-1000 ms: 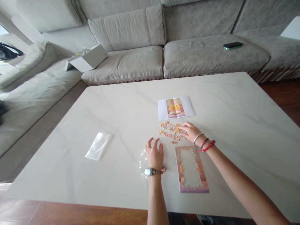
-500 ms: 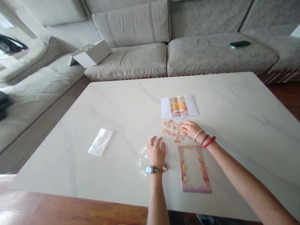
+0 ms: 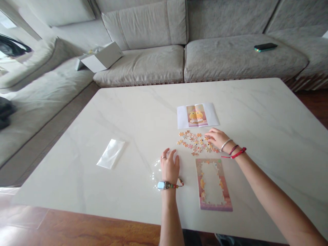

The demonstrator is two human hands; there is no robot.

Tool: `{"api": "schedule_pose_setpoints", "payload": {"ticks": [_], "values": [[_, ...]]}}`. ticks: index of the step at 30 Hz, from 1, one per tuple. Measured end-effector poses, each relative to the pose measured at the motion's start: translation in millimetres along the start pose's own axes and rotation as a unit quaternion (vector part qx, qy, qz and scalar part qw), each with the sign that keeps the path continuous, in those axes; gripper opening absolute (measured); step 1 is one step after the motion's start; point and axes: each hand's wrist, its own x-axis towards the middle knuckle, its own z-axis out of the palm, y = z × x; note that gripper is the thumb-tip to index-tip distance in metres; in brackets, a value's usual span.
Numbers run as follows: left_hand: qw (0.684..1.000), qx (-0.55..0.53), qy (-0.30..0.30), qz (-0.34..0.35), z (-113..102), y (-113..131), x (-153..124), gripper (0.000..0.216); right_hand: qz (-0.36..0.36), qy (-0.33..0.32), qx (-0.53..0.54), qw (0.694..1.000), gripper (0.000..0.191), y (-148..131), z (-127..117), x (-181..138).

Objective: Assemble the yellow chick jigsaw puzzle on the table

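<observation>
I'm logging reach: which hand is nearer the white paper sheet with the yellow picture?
Right. As pictured, the right hand is just below the white paper sheet; the left hand is farther down, leftward.

A broad white marble-patterned table (image 3: 138, 119) with faint grey veins and rounded far corners is carrying everything here. A loose spread of small orange, yellow and pink jigsaw pieces (image 3: 196, 142) is lying to the right of its middle. Just beyond, a white creased paper sheet (image 3: 182, 117) printed with a yellow figure is resting. Nearer, a pink-and-beige rectangular puzzle border (image 3: 216, 207) is lying around a pale middle. A clear, flat plastic bag (image 3: 111, 154) is sitting well apart, leftward.
</observation>
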Motion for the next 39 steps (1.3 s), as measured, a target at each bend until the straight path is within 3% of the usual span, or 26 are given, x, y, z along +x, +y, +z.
{"api": "schedule_pose_setpoints", "payload": {"ticks": [7,15,25,34,39], "values": [[1.0,0.014,0.01,-0.005,-1,-3,1,0.025,0.001,0.032,0.008,0.999,0.019,-9,-3,18],[1.0,0.016,0.006,-0.002,-2,-4,1,0.025,0.008,-0.041,-0.024,0.999,0.015,-25,16,47],[1.0,0.002,0.02,-0.009,-3,-4,1,0.025,0.01,-0.027,-0.018,0.999,0.015,-14,7,41],[1.0,0.02,0.013,-0.013,-5,-1,2,0.025,0.016,0.025,-0.017,0.999,0.015,-28,-5,45],[1.0,0.013,0.022,-0.001,-2,-1,1,0.024,-0.026,-0.043,0.016,0.999,0.014,-56,2,35]]}}
